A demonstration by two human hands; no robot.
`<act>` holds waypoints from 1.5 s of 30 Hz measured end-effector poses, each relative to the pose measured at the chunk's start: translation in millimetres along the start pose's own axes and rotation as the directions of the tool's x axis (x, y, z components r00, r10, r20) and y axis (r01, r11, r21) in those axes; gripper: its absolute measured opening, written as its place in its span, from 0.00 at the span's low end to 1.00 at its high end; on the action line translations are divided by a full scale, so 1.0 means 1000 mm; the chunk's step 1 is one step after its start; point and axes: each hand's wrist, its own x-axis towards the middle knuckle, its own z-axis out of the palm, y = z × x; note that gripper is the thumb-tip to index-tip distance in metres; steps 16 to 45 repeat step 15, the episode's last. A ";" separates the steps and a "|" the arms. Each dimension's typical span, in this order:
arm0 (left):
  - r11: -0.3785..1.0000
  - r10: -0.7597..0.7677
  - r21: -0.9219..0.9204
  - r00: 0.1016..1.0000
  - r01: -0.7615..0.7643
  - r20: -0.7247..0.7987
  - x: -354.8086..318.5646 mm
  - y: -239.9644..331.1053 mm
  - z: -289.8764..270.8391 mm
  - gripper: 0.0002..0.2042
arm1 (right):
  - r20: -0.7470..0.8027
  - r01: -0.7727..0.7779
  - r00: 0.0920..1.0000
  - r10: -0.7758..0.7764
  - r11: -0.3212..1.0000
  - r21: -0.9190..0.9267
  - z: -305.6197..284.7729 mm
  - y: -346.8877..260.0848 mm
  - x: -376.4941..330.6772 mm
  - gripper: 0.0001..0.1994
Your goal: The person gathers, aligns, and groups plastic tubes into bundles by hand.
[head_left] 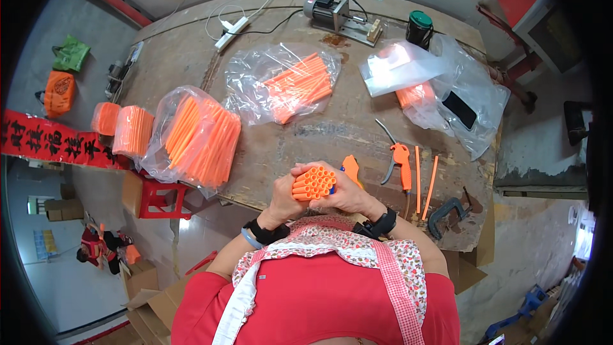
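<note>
Both hands up close to chest, over near edge of wooden table (pixel 306 147). Left hand (pixel 284 199) and right hand (pixel 348 195) wrapped tight round bundle of orange tubes (pixel 314 183), fingers curled in so tubes stay packed, open ends facing up. More orange tubes in clear bags (pixel 198 134) farther out, well apart. Orange-handled cutters (pixel 399 160) and two loose tubes (pixel 424 176) lie near right hand.
</note>
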 end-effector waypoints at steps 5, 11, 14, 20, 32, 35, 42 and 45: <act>0.994 -0.097 -0.044 0.995 0.098 0.030 0.000 0.008 -0.002 0.22 | -0.038 -0.043 0.998 0.046 0.996 0.077 0.003 0.004 -0.001 0.35; 0.980 -0.165 -0.099 0.985 0.170 0.055 0.004 0.019 -0.005 0.19 | -0.060 -0.074 0.995 0.080 0.993 0.091 0.001 0.009 0.000 0.33; 0.980 -0.172 -0.088 0.983 0.178 0.062 0.003 0.021 -0.006 0.19 | -0.052 -0.088 0.994 0.092 0.994 0.068 0.001 0.009 0.000 0.34; 0.979 -0.179 -0.085 0.982 0.184 0.064 0.003 0.021 -0.006 0.19 | -0.055 -0.100 0.993 0.103 0.993 0.055 0.000 0.009 0.000 0.34; 0.979 -0.179 -0.085 0.982 0.184 0.064 0.003 0.021 -0.006 0.19 | -0.055 -0.100 0.993 0.103 0.993 0.055 0.000 0.009 0.000 0.34; 0.979 -0.179 -0.085 0.982 0.184 0.064 0.003 0.021 -0.006 0.19 | -0.055 -0.100 0.993 0.103 0.993 0.055 0.000 0.009 0.000 0.34; 0.979 -0.179 -0.085 0.982 0.184 0.064 0.003 0.021 -0.006 0.19 | -0.055 -0.100 0.993 0.103 0.993 0.055 0.000 0.009 0.000 0.34; 0.979 -0.179 -0.085 0.982 0.184 0.064 0.003 0.021 -0.006 0.19 | -0.055 -0.100 0.993 0.103 0.993 0.055 0.000 0.009 0.000 0.34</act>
